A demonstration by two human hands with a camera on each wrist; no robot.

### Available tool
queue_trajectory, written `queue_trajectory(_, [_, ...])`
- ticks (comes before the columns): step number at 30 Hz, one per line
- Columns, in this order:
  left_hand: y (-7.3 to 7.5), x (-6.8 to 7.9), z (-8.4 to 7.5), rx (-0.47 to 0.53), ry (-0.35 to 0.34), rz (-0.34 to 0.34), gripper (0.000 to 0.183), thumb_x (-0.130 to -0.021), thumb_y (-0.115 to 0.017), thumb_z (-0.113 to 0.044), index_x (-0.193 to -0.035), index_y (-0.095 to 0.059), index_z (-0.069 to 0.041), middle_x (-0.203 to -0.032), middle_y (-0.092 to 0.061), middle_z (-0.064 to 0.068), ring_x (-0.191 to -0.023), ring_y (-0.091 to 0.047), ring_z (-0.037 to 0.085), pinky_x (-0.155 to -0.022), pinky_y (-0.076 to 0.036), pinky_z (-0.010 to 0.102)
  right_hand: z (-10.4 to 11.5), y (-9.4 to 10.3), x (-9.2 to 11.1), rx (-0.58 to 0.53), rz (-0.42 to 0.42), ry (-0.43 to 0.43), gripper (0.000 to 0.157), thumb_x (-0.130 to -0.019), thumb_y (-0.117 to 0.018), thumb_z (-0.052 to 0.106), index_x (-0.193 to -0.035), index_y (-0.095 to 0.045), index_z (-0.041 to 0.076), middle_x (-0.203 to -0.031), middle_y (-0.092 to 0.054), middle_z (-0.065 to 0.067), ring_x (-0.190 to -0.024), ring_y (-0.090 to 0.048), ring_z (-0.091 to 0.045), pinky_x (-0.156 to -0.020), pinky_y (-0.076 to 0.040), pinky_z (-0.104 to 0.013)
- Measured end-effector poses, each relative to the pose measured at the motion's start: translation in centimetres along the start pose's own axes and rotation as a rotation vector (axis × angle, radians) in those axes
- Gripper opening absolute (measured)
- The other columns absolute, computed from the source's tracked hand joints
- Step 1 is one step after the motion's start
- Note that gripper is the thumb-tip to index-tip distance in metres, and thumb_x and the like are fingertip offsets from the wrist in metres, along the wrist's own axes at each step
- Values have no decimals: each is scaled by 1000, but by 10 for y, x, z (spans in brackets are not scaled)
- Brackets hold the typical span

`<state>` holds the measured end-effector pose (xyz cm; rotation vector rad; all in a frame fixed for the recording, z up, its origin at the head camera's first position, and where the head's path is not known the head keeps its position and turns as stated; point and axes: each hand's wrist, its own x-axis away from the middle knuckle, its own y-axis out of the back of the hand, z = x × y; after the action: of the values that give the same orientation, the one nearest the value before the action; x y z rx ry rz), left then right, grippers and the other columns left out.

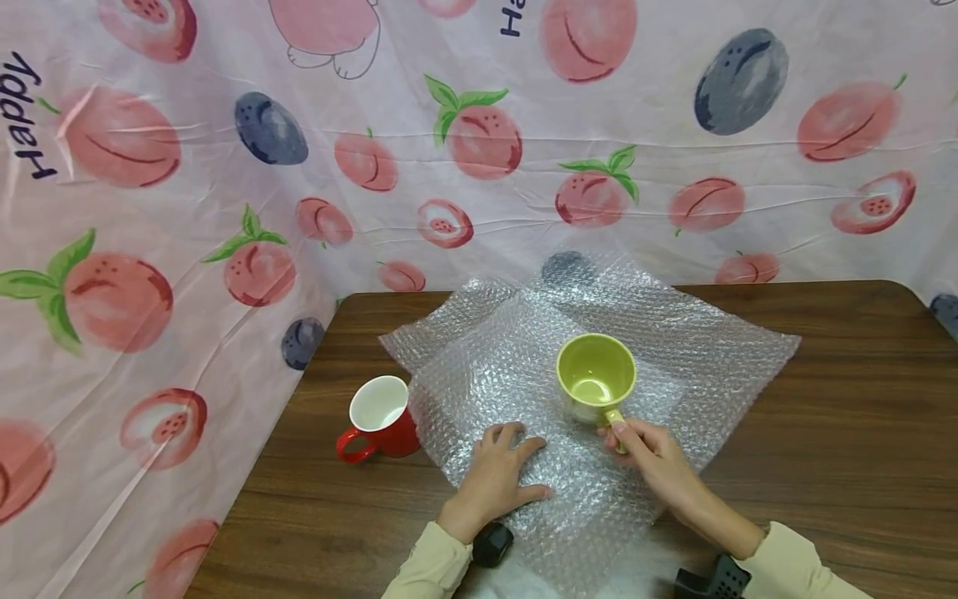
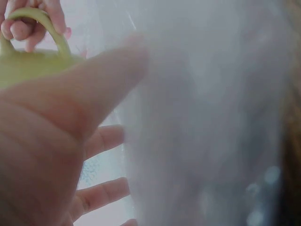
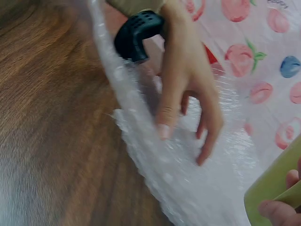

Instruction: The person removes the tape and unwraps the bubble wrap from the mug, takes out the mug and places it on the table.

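Observation:
A yellow-green mug point(image 1: 596, 370) is at the middle of a sheet of bubble wrap point(image 1: 479, 374), its handle pointing toward me. My right hand point(image 1: 654, 457) grips that handle; in the right wrist view only part of the mug point(image 3: 265, 197) and some fingers show. To the left, my left hand point(image 1: 497, 474) rests on the bubble wrap with its fingers spread. The left wrist view shows that hand's thumb point(image 2: 94, 84) large and blurred before the wrap, with the mug's handle point(image 2: 47, 21) beyond.
A red mug point(image 1: 392, 437), white inside, stands left of the bubble wrap, close to its edge. Brown wooden tabletop point(image 1: 838, 433) extends to the right. A fruit-printed cloth point(image 1: 479, 200) hangs behind and along the left side.

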<state>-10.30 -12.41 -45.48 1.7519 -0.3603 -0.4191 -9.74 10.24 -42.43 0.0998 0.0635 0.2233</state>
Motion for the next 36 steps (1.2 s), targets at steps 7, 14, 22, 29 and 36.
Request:
queue_trajectory(7, [0, -1, 1, 13, 0, 7, 62, -68, -65, -55, -119, -54, -21, -122, -43, 12, -109, -39, 36, -83, -36, 49, 8, 32, 9, -37, -62, 124, 29, -95, -37, 8, -81, -53, -10, -94, -62, 5, -87, -58, -4, -72, -49, -23])
queue_trajectory(14, [-2, -2, 3, 16, 9, 15, 63, -68, -65, -55, -120, -54, -22, -124, -42, 12, -111, -37, 36, -84, -35, 49, -13, 80, 11, -184, -71, 212, 26, -95, -36, 7, -80, -52, -8, -98, -63, -2, -97, -57, -8, -75, -47, -21])
queue_trajectory(22, [-2, -2, 2, 24, 7, 19, 63, -68, -65, -55, -120, -53, -22, -124, -42, 13, -110, -38, 36, -82, -37, 49, -70, 152, 18, -167, -196, 138, 30, -94, -41, 14, -89, -48, -14, -108, -60, -14, -104, -55, -16, -76, -46, -28])
queue_trajectory(29, [-1, -2, 2, 21, 14, 20, 63, -68, -65, -55, -120, -53, -23, -124, -42, 12, -111, -37, 35, -82, -36, 49, -80, 182, 32, -189, -296, 130, 32, -94, -42, 13, -88, -47, -17, -109, -58, -12, -103, -55, -15, -74, -46, -27])
queue_trajectory(36, [-1, -1, 1, 53, 15, 20, 62, -69, -65, -53, -121, -53, -22, -125, -42, 13, -111, -36, 36, -82, -36, 50, -33, 174, 52, -273, -304, 153, 26, -94, -40, 10, -82, -52, -11, -102, -56, -3, -97, -56, -5, -72, -47, -18])
